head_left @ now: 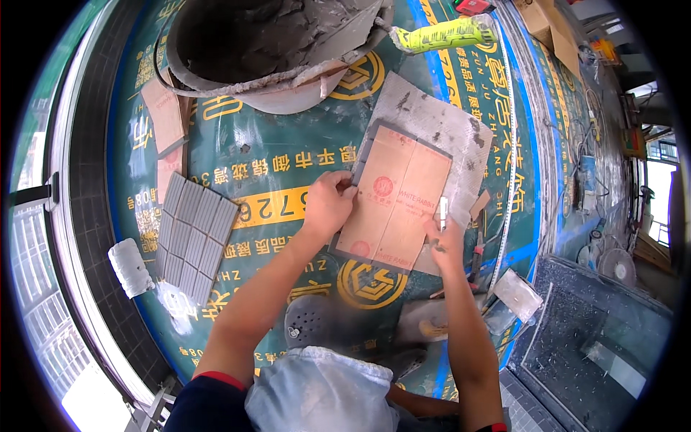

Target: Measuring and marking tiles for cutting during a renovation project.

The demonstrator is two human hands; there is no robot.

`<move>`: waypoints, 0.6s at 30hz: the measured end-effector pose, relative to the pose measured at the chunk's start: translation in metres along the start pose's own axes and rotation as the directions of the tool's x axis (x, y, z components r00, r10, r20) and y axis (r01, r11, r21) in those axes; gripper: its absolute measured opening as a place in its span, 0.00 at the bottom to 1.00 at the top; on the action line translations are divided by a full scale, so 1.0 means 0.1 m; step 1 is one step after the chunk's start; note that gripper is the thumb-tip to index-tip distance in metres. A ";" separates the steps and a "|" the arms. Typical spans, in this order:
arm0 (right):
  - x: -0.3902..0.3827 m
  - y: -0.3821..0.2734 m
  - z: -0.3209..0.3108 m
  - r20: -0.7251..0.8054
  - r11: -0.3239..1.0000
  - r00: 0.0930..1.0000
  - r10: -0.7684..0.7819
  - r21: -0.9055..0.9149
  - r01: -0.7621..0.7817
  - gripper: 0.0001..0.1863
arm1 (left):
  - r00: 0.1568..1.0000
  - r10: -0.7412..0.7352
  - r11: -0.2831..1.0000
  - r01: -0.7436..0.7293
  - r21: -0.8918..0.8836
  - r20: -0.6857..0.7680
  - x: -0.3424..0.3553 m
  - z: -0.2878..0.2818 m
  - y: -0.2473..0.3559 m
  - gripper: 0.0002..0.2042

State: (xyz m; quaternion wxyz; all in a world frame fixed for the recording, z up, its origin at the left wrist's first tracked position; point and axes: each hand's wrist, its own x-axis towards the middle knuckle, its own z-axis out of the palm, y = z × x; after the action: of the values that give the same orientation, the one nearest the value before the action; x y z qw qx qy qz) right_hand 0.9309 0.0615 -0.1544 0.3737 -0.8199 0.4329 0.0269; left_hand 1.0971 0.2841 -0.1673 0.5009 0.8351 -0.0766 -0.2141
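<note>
A flat tile sheet faced with brown printed paper (381,212) lies before me, with a dark grey edge showing along its sides. It rests partly over a pale, mortar-stained sheet (468,133). My left hand (331,201) is at its left edge, fingers curled and pinched against that edge; the fingertips are partly hidden. A white marker pen (443,214) stands up from my right hand (444,245), which is closed around its lower part at the sheet's right side. On the left lies another sheet of grey ribbed tiles (191,237).
A mortar bucket (288,97) with a trowel (345,36) stands at the far side, beside a yellow-green tube-shaped package (443,34). Brown paper pieces (164,119) and a white roll (131,268) lie left. A dark glass panel (583,338) is at right. Green printed sheeting (281,137) covers the floor.
</note>
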 end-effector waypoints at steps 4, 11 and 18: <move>0.40 -0.05 -0.11 0.129 0.903 0.970 0.208 0.355 -0.241 0.20 | 0.999 -0.045 0.995 0.047 -0.089 0.023 0.20 0.05 0.16 0.18; 0.33 -0.18 0.10 -0.048 0.980 0.999 -0.006 0.198 0.016 0.18 | 0.999 -0.040 0.991 0.036 -0.132 -0.026 0.12 0.11 0.28 0.19; 0.68 -0.17 -0.14 -0.019 0.990 0.997 -0.080 -0.121 0.077 0.21 | 0.999 -0.031 0.999 0.031 -0.014 0.007 0.55 0.01 0.23 0.15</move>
State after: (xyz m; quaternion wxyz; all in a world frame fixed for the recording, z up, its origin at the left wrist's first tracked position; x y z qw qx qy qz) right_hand 0.9818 0.0117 -0.1587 0.3192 -0.8577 0.4021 0.0283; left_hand 1.1482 0.2529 -0.1631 0.5031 0.8319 -0.0638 -0.2252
